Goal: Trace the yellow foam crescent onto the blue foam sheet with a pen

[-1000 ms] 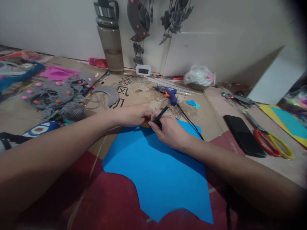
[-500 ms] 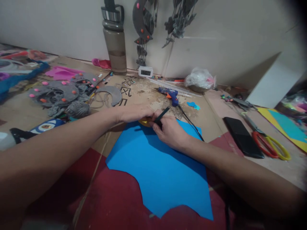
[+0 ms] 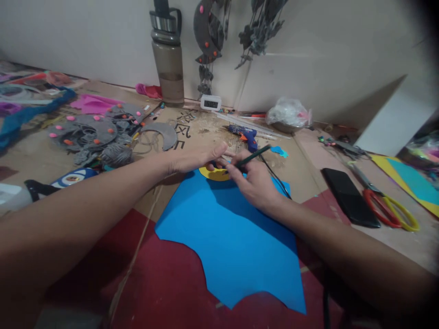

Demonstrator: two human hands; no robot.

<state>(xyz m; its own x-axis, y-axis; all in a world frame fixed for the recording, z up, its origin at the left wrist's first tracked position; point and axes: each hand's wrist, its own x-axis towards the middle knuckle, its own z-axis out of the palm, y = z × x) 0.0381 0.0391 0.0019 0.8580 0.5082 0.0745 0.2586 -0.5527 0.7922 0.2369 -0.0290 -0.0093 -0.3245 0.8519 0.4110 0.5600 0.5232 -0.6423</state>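
cardboard surface (image 3: 298, 169) beside pale wall (image 3: 325, 59); right hand (image 3: 255, 180) grips dark pencil (image 3: 255, 155)

Hands (image 3: 236, 167) meet over blue sheet (image 3: 236, 228); pencil (image 3: 254, 156) held.

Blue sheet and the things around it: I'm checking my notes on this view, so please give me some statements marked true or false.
1. The right hand holds a dark pencil. True.
2. The scissors lie left of the phone. False: they lie right of it.
3. A yellow piece is at the far edge of the blue sheet. True.
4. The glue gun is in the left hand. False: it lies beyond both hands.
5. The bottle stands upright. True.
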